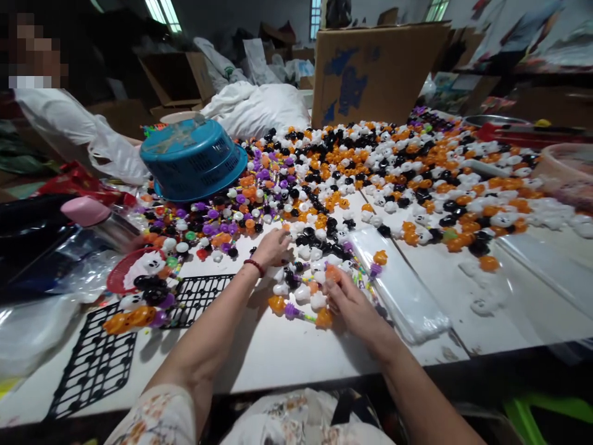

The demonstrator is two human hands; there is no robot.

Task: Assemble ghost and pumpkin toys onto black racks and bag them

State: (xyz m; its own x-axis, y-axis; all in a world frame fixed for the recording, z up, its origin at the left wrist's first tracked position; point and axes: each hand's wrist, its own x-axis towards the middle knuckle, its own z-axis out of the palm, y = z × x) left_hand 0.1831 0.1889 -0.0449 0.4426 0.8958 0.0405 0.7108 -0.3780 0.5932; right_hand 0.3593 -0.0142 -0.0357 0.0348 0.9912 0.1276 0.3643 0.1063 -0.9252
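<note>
A white table (250, 371) is being covered over its far part by a wide heap (347, 161) of small orange, white, black and purple toys. Behind the heap, a large carton (380, 74) is being seen. At the left, a blue tub (189, 164) is being kept upside down, with toys around its near edge. At the right of the hands, flat clear bags (393, 278) are being laid in a stack, and one orange and purple toy (377, 264) is being borne on them. Two black grids (92, 358) (197, 296) are being placed on the left side, and near them a red basket (121, 272) is being partly covered by toys. Between the hands, a loose group (303, 293) of toys is being spread on the table. By the right hand (354, 303), an orange piece (332, 272) is being pinched at this group's right side, with thumb and forefinger closed on it. The left hand (273, 247) is being held over the group's far left edge, its fingers bent and partly open; whether anything is being gripped there cannot be told, because the fingertips are being partly hidden.
</note>
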